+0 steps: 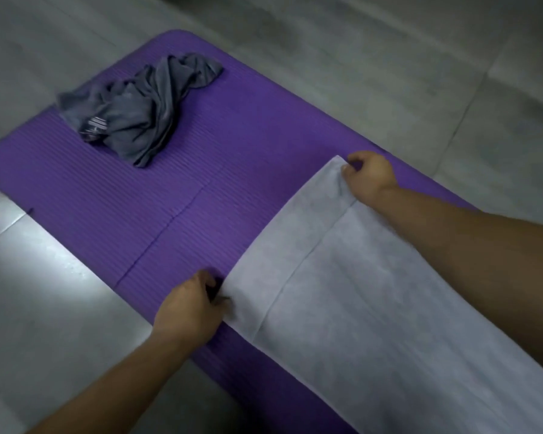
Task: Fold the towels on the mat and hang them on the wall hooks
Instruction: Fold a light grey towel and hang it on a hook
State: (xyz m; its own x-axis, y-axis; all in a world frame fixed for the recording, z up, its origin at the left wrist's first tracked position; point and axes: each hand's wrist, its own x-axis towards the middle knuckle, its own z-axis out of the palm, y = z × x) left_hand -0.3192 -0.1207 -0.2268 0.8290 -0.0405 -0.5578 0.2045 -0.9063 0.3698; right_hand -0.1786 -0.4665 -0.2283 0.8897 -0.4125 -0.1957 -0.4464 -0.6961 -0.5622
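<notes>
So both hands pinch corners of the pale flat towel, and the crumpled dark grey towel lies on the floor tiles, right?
No: the head view shows the crumpled dark grey towel on the purple foam mat. The left hand and right hand do pinch the pale flat towel.

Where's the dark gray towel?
In the head view, the gray towel lies crumpled at upper left, on the far end of the purple mat, apart from the white towel at lower right.
</notes>
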